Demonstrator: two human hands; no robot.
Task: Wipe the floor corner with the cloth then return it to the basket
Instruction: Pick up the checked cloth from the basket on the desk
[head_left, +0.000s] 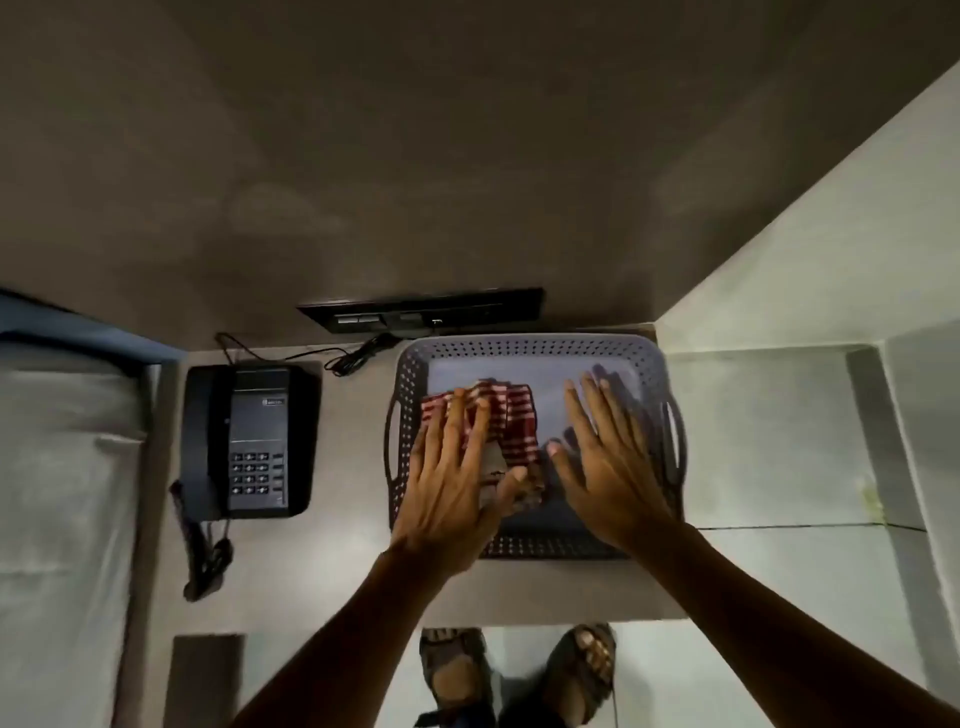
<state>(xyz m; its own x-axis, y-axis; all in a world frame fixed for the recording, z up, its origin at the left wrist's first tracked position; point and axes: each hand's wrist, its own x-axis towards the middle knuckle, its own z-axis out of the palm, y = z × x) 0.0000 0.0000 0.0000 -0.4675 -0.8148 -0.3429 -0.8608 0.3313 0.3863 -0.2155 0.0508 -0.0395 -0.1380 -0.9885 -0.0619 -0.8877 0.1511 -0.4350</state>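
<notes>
- On a grey bedside tabletop (343, 551) against the wall stands a grey perforated plastic basket (535, 347) with cut-out handles on its left and right sides.
- Inside the basket, toward its left half, lies a crumpled red-and-white checked cloth (511, 415), resting on the basket floor.
- The left hand (457, 467) lies flat over the cloth with fingers spread and extended; the palm covers the cloth's near left part, and the thumb reaches toward its lower edge. The fingers are apart, pressing or resting on the fabric rather than closed around it.
- The right hand (608, 457) hovers over the right half of the basket, fingers splayed wide and holding nothing; it is just beside the cloth and apart from it. Its outline is slightly blurred.
- Left of the basket, a black corded desk telephone (249, 441) sits on the tabletop, its coiled cord hanging off the front edge.
- A black switch panel (421, 312) is set in the wall behind the basket, with a thin black cable (358, 353) bunched below it.
- At far left, a bed with a white sheet (57, 467) is visible.
- Below the tabletop edge, two feet in dark sandals (582, 670) stand on a pale tiled floor (779, 441).
</notes>
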